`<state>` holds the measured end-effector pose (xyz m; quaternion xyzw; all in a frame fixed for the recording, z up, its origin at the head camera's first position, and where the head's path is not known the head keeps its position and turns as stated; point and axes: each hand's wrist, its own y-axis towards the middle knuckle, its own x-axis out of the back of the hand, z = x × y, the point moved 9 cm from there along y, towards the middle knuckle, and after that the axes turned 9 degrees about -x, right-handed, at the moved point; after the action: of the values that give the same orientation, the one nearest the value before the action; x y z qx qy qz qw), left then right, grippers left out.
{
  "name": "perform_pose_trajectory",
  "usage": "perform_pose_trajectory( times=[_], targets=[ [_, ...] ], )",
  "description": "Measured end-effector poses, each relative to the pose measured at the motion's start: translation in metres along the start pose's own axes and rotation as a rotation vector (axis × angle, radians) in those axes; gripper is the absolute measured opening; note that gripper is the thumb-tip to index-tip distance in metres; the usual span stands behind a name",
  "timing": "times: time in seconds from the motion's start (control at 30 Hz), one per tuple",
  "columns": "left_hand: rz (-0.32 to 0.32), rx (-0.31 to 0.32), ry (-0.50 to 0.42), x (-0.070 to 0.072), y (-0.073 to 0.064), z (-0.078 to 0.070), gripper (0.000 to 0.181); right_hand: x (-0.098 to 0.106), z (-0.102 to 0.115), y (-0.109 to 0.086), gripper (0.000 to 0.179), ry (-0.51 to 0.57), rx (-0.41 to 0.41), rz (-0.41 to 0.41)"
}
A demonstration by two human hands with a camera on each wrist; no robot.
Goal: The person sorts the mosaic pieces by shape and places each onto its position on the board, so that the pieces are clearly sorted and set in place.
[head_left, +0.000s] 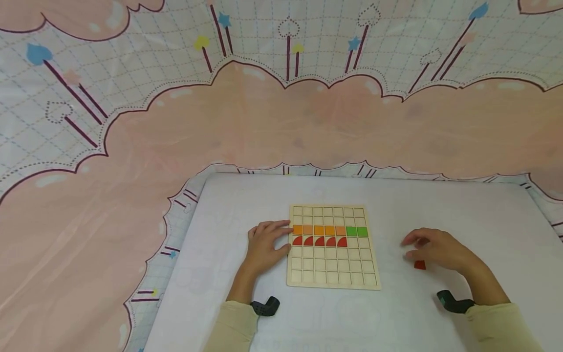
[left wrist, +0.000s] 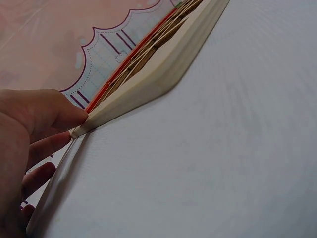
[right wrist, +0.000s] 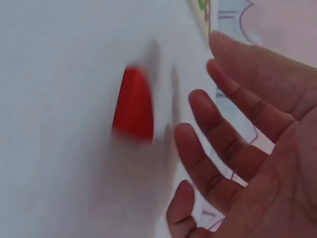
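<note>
A square wooden grid board (head_left: 333, 266) lies flat on the white tabletop. One row holds orange squares (head_left: 318, 230) and two green squares (head_left: 356, 231); below it sits a row of several red quarter-circle tiles (head_left: 319, 241). My left hand (head_left: 264, 247) rests at the board's left side, thumb and fingertips touching its edge (left wrist: 124, 109). To the right of the board, my right hand (head_left: 444, 249) hovers with relaxed, spread fingers. A loose red tile (right wrist: 133, 106) is just apart from those fingers, blurred; whether it touches the table I cannot tell.
The white tabletop (head_left: 228, 205) reaches past the board on both sides. Beyond its far edge lies a pink cloth (head_left: 308, 122) printed with candles. A black wrist device (head_left: 266, 306) sits by the left cuff, another (head_left: 455, 302) by the right.
</note>
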<state>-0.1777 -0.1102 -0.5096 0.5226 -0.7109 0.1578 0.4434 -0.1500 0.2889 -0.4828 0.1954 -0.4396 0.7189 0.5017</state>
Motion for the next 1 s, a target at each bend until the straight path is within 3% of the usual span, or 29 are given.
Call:
perform_pose_trajectory(
  times=[0.23, 0.43, 0.73, 1.0],
  targets=[
    [0.004, -0.002, 0.004, 0.0, 0.001, -0.001, 0.039, -0.001, -0.026, -0.008, 0.039, -0.003, 0.036, 0.1],
    [0.001, -0.001, 0.011, 0.002, 0.001, -0.001, 0.039, -0.004, -0.032, -0.003, 0.037, 0.02, 0.054, 0.136],
    [0.009, 0.001, 0.008, 0.002, 0.001, -0.003, 0.039, -0.005, -0.027, 0.006, 0.027, 0.005, 0.036, 0.1],
    [0.009, 0.006, 0.007, 0.001, 0.0, -0.001, 0.039, -0.005, -0.03, 0.011, 0.026, 0.019, -0.053, 0.058]
  ],
)
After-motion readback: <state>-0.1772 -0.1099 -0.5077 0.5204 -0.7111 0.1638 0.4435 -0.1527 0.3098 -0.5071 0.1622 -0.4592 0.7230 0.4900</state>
